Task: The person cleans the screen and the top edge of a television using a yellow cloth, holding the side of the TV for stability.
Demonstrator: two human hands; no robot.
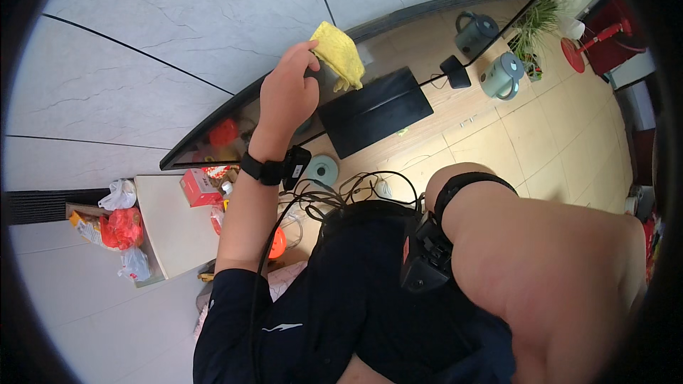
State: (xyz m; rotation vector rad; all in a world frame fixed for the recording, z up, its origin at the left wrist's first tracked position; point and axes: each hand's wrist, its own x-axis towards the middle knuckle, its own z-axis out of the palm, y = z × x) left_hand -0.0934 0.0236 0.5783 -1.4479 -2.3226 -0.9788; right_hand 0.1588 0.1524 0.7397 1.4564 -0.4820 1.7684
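Observation:
My left hand [288, 89] reaches up and forward to a wide black television [420, 32]. Its fingers are closed on a yellow cloth [340, 55], which hangs in loose folds against the upper part of the glossy screen. A black band with a small box circles my left wrist. My right arm is bent close to my body at the lower right. Only the back part of my right hand [455, 174] shows beyond a black strap; its fingers are hidden, so what they do is unclear.
Below the screen lies a flat black panel [377, 112] on a wooden cabinet. A grey-green kettle [502, 76], a small black box [455, 71] and a plant [530, 28] stand rightward. Cables [356, 188] loop before me. Leftward, a white table [174, 220] carries a red box [199, 187].

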